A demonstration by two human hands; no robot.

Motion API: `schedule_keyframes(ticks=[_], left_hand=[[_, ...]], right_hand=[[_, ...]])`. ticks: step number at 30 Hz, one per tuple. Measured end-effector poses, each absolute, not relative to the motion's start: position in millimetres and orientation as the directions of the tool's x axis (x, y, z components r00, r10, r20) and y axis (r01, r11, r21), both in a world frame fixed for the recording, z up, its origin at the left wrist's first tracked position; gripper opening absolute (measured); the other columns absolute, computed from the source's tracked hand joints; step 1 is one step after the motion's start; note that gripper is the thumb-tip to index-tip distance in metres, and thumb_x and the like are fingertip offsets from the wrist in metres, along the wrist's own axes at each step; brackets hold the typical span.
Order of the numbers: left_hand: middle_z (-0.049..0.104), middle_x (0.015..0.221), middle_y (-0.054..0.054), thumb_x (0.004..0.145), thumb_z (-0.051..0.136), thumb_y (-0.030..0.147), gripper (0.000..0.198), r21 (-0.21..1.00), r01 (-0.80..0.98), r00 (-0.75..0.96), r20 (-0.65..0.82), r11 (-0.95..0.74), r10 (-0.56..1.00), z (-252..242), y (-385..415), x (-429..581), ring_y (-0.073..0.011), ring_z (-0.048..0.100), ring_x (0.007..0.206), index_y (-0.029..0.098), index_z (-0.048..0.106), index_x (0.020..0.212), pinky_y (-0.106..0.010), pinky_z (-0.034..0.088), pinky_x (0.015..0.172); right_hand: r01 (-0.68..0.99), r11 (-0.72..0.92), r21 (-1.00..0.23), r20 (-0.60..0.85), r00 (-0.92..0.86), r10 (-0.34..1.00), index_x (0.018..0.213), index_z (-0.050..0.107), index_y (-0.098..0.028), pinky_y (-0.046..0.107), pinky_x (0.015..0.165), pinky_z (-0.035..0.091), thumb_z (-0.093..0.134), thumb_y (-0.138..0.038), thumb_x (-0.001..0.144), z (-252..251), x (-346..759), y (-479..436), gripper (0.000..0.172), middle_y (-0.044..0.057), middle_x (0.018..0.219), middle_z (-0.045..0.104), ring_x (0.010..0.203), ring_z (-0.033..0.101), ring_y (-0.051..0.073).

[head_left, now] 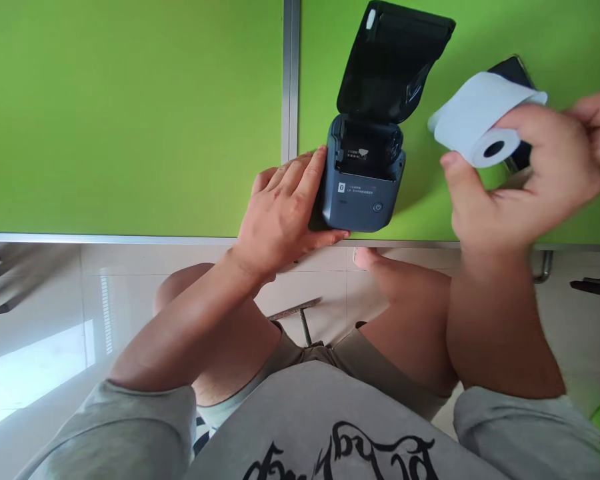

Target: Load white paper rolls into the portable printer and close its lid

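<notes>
Head view, looking down. A small, dark blue-grey plastic printer (363, 200) sits on a bright green tabletop (130, 120), close to the near edge and just right of a grey metal strip (291, 80) that runs from near to far across the surface. Its black hinged lid (390, 67) stands swung open toward the far side, and the paper compartment (365, 150) beneath it is exposed and dark inside. The left hand (280, 217) is open and lies against the printer's left side: fingers stretched flat along that wall, thumb tucked along the near bottom corner, bracing rather than gripping. The right hand (520, 187) is raised to the right of the printer, apart from it, with fingers and thumb closed around a white paper roll with a hollow core (473, 113); the core's open end faces the camera. A flat black object (515, 67) lies partly hidden behind the roll; what it is cannot be told. Below the table edge show bare knees, olive-grey shorts (350, 353), a grey shirt with black print (330, 413) and a pale tiled floor (130, 287).
</notes>
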State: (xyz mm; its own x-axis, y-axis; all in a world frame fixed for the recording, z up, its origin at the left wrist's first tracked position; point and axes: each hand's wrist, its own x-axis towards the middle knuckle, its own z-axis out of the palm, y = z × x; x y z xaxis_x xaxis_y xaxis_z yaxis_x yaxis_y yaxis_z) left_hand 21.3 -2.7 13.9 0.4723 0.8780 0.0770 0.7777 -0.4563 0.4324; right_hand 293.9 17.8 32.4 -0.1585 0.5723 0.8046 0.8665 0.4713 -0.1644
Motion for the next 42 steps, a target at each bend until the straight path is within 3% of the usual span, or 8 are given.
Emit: schedule_keyframes(ticks=[6,12,17,23,28,33,37,42], left_hand=[[0.049,0.151,-0.021,0.081,0.03,0.093,0.112,0.438,0.781,0.465,0.067,-0.444,0.883,13.2,-2.2,21.3,-0.0365,0.047,0.141,0.012,0.031,0.157,-0.045,0.034,0.114],[0.05,0.151,-0.02,0.079,0.03,0.095,0.112,0.445,0.771,0.47,0.087,-0.456,0.878,10.6,-1.2,20.2,-0.0372,0.048,0.139,0.013,0.032,0.156,-0.046,0.034,0.113],[0.05,0.15,-0.02,0.076,0.03,0.097,0.115,0.437,0.77,0.475,0.094,-0.465,0.875,8.5,-0.2,19.5,-0.0381,0.049,0.138,0.015,0.031,0.156,-0.046,0.035,0.112],[0.05,0.149,-0.02,0.079,0.031,0.094,0.11,0.43,0.779,0.472,0.077,-0.456,0.878,10.7,-0.1,20.8,-0.0383,0.048,0.138,0.015,0.03,0.156,-0.046,0.035,0.113],[0.052,0.148,-0.019,0.078,0.036,0.094,0.11,0.433,0.788,0.454,0.071,-0.437,0.888,13.7,-0.5,22.0,-0.0384,0.05,0.136,0.016,0.033,0.155,-0.047,0.037,0.111],[0.053,0.148,-0.018,0.076,0.037,0.096,0.111,0.439,0.786,0.447,0.084,-0.435,0.891,14.1,-0.1,22.1,-0.038,0.052,0.135,0.018,0.035,0.155,-0.047,0.038,0.11],[0.053,0.148,-0.02,0.074,0.037,0.097,0.115,0.443,0.787,0.442,0.081,-0.429,0.893,13.9,0.1,22.2,-0.0386,0.052,0.134,0.016,0.035,0.155,-0.047,0.039,0.11],[0.053,0.148,-0.019,0.076,0.036,0.095,0.111,0.441,0.787,0.446,0.077,-0.432,0.892,13.2,0.1,22.1,-0.0384,0.051,0.135,0.017,0.034,0.155,-0.046,0.039,0.11]], right_hand=[[0.801,0.448,-0.397,0.573,-0.165,0.802,0.096,0.075,-0.022,0.03,0.056,0.048,0.075,-0.024,0.069,20.7,291.6,8.7,0.027,0.002,0.076,0.06,0.064,0.054,0.012],[0.763,0.403,-0.505,0.454,-0.162,0.876,0.109,0.066,-0.026,0.037,0.075,0.057,0.076,-0.018,0.068,4.6,290.0,12.7,0.043,0.005,0.105,0.067,0.094,0.067,0.023],[0.624,0.389,-0.678,0.389,-0.144,0.91,0.126,0.05,-0.032,0.036,0.08,0.057,0.071,-0.02,0.073,-3.8,289.1,13.9,0.058,0.001,0.113,0.069,0.096,0.07,0.019],[0.751,0.427,-0.504,0.421,-0.219,0.88,0.107,0.06,-0.029,0.042,0.088,0.058,0.067,-0.022,0.076,3.3,283.6,11.5,0.032,0.002,0.11,0.068,0.103,0.067,0.023],[0.72,0.404,-0.564,0.394,-0.196,0.898,0.12,0.054,-0.032,0.042,0.088,0.059,0.064,-0.028,0.083,2.6,282.3,10.5,0.038,0.001,0.111,0.067,0.098,0.068,0.022],[0.748,0.402,-0.528,0.38,-0.216,0.9,0.112,0.057,-0.03,0.044,0.093,0.057,0.064,-0.027,0.081,-0.2,284.9,11.5,0.032,0.004,0.117,0.065,0.109,0.065,0.025],[0.644,0.429,-0.634,0.4,-0.202,0.894,0.132,0.049,-0.033,0.04,0.093,0.057,0.06,-0.019,0.081,0.7,285.1,10.9,0.054,0.003,0.12,0.067,0.108,0.067,0.022],[0.705,0.421,-0.57,0.38,-0.229,0.896,0.114,0.059,-0.03,0.045,0.097,0.056,0.064,-0.027,0.082,2.4,284.4,12.1,0.032,0.004,0.116,0.067,0.108,0.065,0.025]])
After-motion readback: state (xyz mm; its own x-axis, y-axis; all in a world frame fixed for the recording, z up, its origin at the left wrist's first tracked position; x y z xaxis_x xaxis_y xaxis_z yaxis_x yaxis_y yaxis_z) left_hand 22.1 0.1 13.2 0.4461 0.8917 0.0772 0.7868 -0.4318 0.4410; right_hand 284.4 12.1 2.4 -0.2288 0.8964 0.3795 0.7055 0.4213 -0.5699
